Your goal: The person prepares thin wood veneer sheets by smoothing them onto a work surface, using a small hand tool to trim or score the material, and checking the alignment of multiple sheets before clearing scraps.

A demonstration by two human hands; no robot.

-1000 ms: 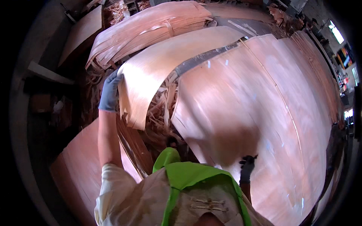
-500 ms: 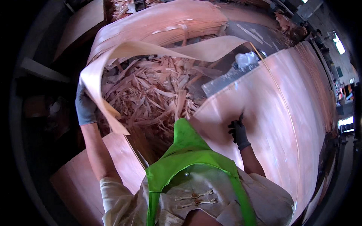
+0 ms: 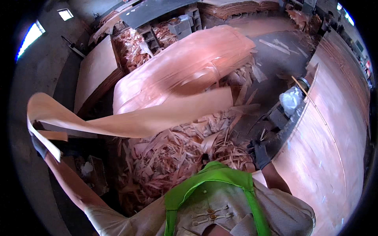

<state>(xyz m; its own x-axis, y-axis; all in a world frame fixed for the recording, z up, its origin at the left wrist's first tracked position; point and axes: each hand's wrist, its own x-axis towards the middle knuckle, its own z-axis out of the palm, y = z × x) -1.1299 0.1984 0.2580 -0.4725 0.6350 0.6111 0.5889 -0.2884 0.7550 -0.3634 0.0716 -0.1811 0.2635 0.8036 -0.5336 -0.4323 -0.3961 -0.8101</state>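
Here, the left hand (image 3: 38, 145), far left of frame, grips one curled veneer sheet (image 3: 157, 120); whether the right hand (image 3: 260, 152), right of centre, holds anything, I cannot tell.

I see a long, thin tan veneer strip (image 3: 157, 121), twisted, left end looped over at left hand (image 3: 38, 144), straight-edged right end reaching mid-view.
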